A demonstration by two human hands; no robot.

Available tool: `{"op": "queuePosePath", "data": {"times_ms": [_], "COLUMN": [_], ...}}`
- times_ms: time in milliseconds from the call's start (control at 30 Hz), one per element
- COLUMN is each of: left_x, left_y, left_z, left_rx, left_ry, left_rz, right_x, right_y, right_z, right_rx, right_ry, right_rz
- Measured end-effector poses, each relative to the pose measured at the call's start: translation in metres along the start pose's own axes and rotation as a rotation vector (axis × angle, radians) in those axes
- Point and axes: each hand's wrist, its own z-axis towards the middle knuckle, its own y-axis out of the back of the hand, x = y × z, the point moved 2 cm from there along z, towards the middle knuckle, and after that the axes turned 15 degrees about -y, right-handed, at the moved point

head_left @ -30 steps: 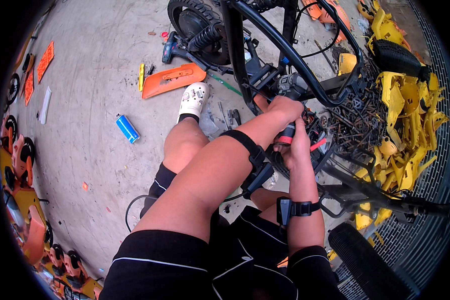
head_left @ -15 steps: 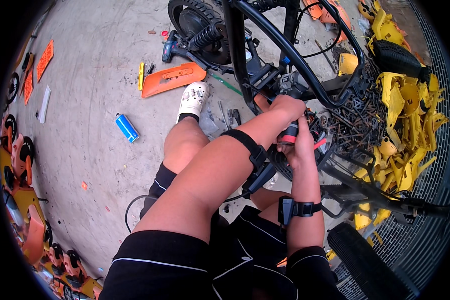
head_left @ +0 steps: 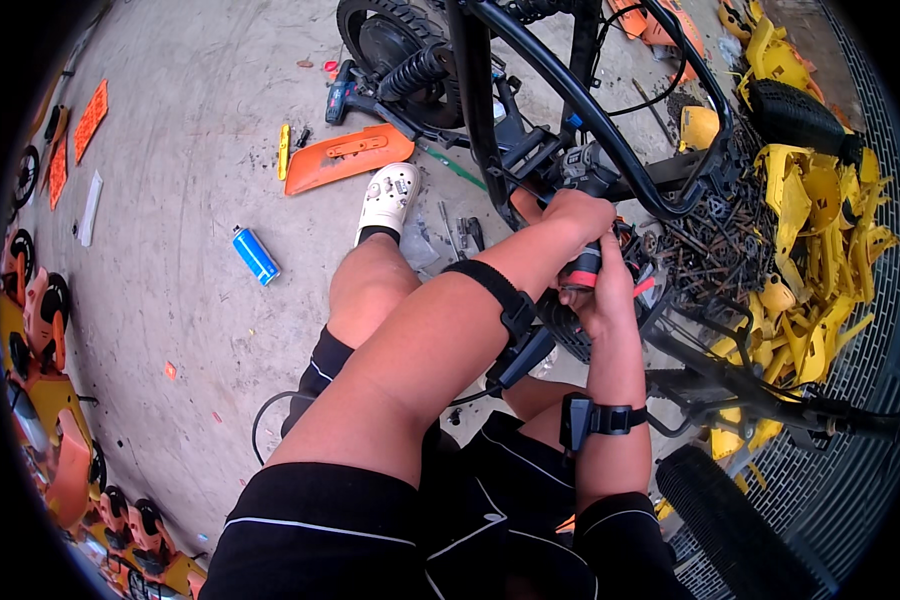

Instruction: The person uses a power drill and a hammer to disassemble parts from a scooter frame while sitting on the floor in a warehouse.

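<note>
grey power tool point(head_left: 592, 170): gripped in right hand point(head_left: 610, 287), overlapped by left hand point(head_left: 580, 212), cannot tell if holding; near black frame point(head_left: 477, 90), left of yellow plastic pieces point(head_left: 828, 225).

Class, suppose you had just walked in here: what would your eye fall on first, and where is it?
Probably the heap of yellow plastic parts along the right side, beside a pile of dark metal bits. Next, the left hand and right hand near the centre, together gripping a power tool by a black frame. Then the blue can, lying on the floor left of centre.
</note>
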Motion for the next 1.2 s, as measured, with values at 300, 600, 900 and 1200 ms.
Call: {"op": "queuePosePath", "data": {"times_ms": [300, 600, 900, 1200], "left_x": [0.005, 0.004, 0.003, 0.013], "left_y": [-0.007, -0.007, -0.005, -0.010], "left_z": [0.003, 0.006, 0.003, 0.027], "left_rx": [-0.123, 0.020, -0.029, -0.189], "left_ry": [-0.008, -0.032, 0.002, -0.079], "left_rz": [0.027, -0.017, -0.030, 0.272], "right_x": [0.000, 0.003, 0.003, -0.004], "right_y": [0.004, 0.004, 0.004, 0.005], "right_z": [0.002, -0.002, 0.000, -0.004], "right_rx": [0.004, 0.051, 0.053, 0.036], "right_ry": [0.018, 0.007, -0.009, 0.002], "right_rz": [0.060, 0.037, 0.022, -0.044]}}
